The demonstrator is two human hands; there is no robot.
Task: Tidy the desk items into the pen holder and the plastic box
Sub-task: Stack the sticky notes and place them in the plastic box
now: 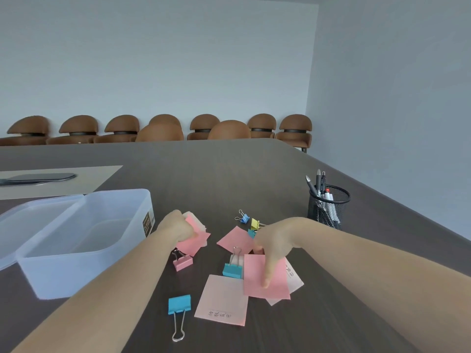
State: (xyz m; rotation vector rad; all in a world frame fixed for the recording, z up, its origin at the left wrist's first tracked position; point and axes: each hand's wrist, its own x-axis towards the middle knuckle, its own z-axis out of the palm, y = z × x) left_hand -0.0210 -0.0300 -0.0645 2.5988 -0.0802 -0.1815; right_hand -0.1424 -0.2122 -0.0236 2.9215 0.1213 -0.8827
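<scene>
Left grip (178, 229) closed on a stack of pink notes (195, 238), just right of the plastic box (76, 240). Right grip (270, 247) pinching a pink note (265, 278) lying on paler notes. Binder clips, e.g. blue clip (179, 304), scattered on the dark surface (229, 174). Mesh pen holder (328, 206) far right, pens inside.

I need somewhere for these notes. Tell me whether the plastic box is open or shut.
Open. The plastic box has no lid on top; its lid lies along its far left side, and the inside looks empty.
</scene>
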